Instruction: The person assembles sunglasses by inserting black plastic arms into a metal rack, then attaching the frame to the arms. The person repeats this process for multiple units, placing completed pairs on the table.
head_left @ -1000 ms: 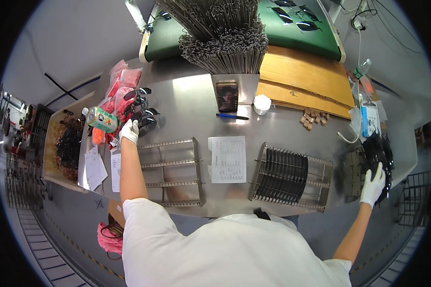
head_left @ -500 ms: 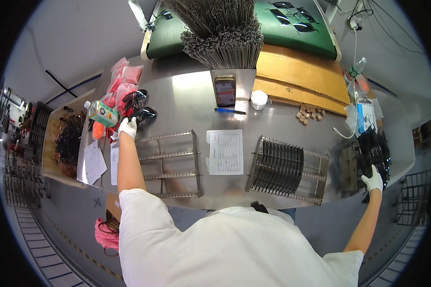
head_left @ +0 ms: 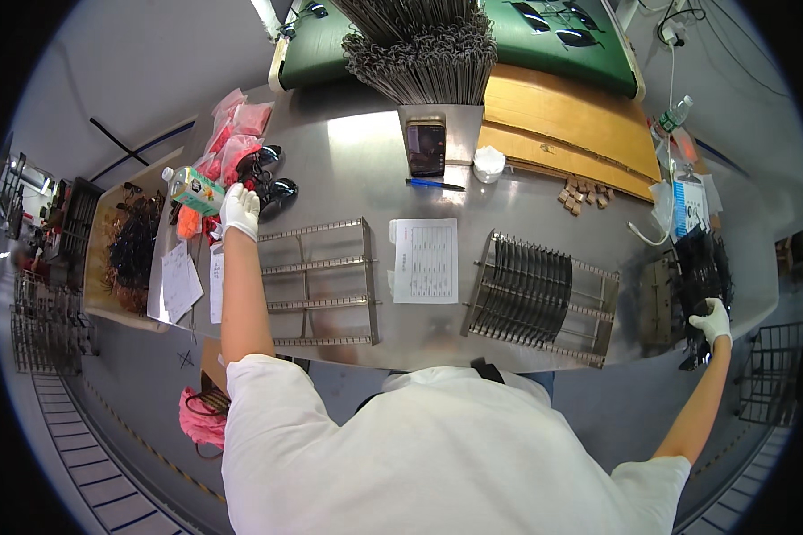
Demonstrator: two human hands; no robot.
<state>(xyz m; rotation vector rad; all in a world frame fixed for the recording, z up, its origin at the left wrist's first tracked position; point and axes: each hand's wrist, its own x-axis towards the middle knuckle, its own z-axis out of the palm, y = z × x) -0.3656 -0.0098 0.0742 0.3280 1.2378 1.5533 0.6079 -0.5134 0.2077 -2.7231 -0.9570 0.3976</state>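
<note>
My left hand, in a white glove, reaches to the table's left side, fingers stretched out and apparently holding nothing. Beside it lies a tilted plastic bottle with a green and orange label. Just past the fingers are black sunglasses and pink plastic bags. My gloved right hand is at the near edge of a heap of black glossy pieces at far right. Its fingers are curled inward against the heap; what they grip is hidden.
Two metal racks stand before me: the left one has bare bars, the right one carries a row of dark curved lenses. Between them lies a printed sheet. Behind are a phone, a blue pen, bundled metal hooks and cardboard.
My left hand has risen slightly beside the bottle, its fingers now pointing upward. My right hand has shifted a little outward along the black heap. The whole view has tilted slightly.
</note>
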